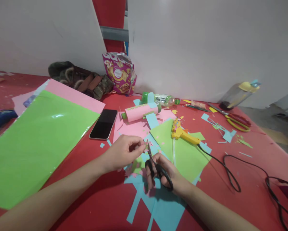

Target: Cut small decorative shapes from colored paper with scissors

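Note:
My right hand grips black-handled scissors, fingers through the loops, blades pointing up and away. Close to the blade tips, my left hand pinches a small scrap of paper, partly hidden by the fingers and seemingly pink and green. Under both hands lie blue paper with cut strips and several small pink and green clippings. Beyond them, a bottle wrapped in pink paper lies on its side, with blue paper pieces around it. A yellow glue gun rests on green paper to the right.
A phone and a pack of green paper lie left. At the back are a snack bag and a green-capped bottle. Larger scissors and a clear container sit right; a black cord crosses the red table.

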Available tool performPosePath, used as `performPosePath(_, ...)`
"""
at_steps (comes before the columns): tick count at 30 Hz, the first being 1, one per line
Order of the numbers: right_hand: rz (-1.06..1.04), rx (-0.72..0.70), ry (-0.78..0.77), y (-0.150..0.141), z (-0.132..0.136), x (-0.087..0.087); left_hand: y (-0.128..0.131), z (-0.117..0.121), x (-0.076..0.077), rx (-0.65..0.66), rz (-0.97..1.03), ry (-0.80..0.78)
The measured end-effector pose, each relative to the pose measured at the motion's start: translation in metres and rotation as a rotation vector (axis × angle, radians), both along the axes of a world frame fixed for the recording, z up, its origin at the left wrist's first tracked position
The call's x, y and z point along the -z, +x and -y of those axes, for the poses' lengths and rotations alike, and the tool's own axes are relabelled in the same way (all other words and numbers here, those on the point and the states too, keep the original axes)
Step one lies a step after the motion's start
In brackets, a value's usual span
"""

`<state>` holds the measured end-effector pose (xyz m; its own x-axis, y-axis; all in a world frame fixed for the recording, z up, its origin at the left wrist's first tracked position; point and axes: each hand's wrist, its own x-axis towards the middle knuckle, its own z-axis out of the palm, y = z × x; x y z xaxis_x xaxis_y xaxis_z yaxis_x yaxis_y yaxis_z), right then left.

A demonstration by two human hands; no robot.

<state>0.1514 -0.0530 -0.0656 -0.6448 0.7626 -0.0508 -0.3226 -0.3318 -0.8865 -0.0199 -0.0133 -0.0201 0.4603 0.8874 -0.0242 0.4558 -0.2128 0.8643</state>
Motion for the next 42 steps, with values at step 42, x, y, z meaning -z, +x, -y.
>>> performPosePath(42,-0.047,-0.058,0.002,0.0010,-0.0010,0.0038,-0.0064,-0.0009,-0.0092,0.100,-0.165,0.012)
